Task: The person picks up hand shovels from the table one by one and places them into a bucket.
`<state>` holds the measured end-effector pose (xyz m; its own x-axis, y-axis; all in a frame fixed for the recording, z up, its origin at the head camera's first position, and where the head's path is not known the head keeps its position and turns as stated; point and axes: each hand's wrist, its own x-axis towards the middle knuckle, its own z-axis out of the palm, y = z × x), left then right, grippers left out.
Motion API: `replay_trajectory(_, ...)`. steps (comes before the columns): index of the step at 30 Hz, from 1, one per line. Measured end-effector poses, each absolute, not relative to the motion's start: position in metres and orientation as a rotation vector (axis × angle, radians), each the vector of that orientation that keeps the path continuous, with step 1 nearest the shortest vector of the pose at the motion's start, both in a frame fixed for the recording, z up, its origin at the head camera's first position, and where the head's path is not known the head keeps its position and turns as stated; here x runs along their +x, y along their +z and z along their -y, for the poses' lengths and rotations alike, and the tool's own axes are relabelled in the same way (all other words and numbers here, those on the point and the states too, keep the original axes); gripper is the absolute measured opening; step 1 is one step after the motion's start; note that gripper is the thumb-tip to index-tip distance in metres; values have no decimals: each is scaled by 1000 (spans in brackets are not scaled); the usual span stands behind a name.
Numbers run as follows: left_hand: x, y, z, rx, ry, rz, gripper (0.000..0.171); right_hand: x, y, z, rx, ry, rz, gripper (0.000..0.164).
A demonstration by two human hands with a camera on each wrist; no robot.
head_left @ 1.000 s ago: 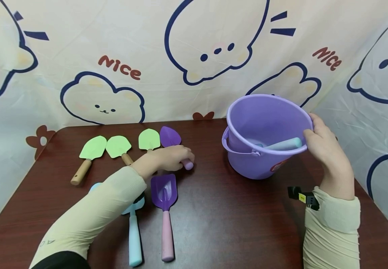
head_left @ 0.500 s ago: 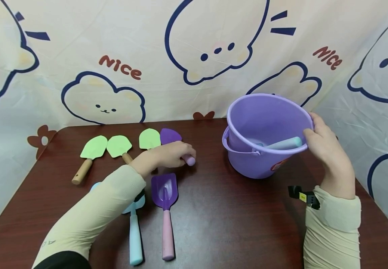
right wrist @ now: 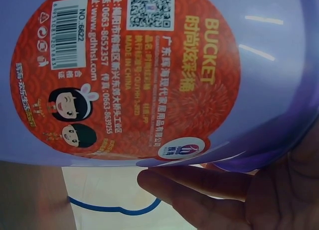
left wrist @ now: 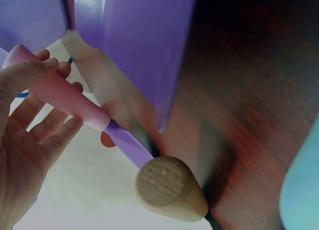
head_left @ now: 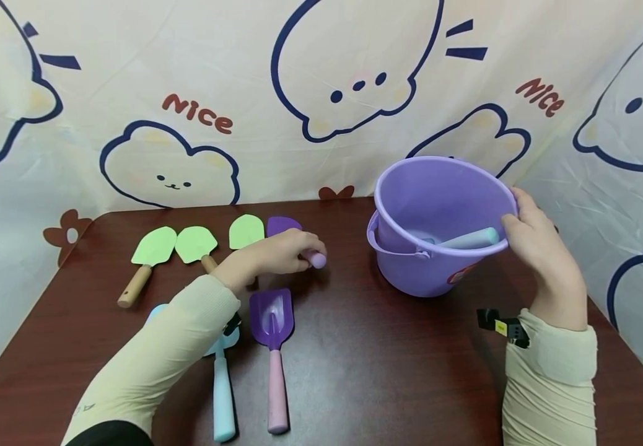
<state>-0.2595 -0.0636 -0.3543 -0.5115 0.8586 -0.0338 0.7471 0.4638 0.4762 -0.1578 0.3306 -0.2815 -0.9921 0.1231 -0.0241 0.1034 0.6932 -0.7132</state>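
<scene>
Gripping the pink handle (head_left: 317, 260) of a purple pointed trowel (head_left: 284, 225), the left hand (head_left: 277, 253) has its fingers and thumb curled round it at the far side of the tabletop (head_left: 388, 378). Whether the blade touches the wood cannot be told; the trowel is outside the bucket (head_left: 416, 279), to its left and well apart from it. The right hand (head_left: 541, 248) holds that bucket by the right side of the rim, fingers clamped on the edge, and the bucket leans slightly that way.

Counting tools inside against tools outside, the work looks to be at an early stage. Inside, one light-blue handle (head_left: 472, 238) shows, leaning against the near wall; its other end is mostly hidden, and more could lie out of sight at the bottom. Outside are three green trowels with wooden handles: a far-left one (head_left: 154, 246), a second just beside it (head_left: 196, 244) and a third (head_left: 246, 231) next to the purple blade. Nearer the person, a light-blue shovel (head_left: 223, 399) and a purple scoop (head_left: 271, 316) lie side by side, neither held. A further light-blue patch (head_left: 157, 309) peeks past the left sleeve (head_left: 148, 353), too covered to identify.
</scene>
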Motion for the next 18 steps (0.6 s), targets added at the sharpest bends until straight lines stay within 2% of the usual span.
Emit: replay_trajectory(18, -263, -346, 65, 1329, 757, -2457, 29, -158, -282, -329, -174, 1236, 2856, 63)
